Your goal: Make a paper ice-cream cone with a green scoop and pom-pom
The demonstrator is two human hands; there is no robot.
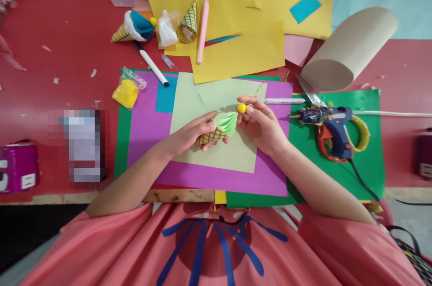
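Observation:
My left hand (193, 135) is closed around a small paper ice cream cone (221, 128), a yellow cone with dark crossed lines and a pale green pleated top. The cone lies on its side, its green top pointing right. Close to that top, my right hand (261, 124) pinches a small yellow ball (242, 108) between thumb and fingers. Whether ball and green top touch is hard to make out. Both hands are above a pale green sheet (209, 160) on a purple sheet (270, 178).
A glue gun (324, 117) and scissors (361, 133) lie at right. Behind is a cardboard tube (351, 52). A finished cone (135, 27), a white marker (153, 66) and a yellow clay packet (126, 93) sit at left. Yellow sheets (256, 56) cover the back.

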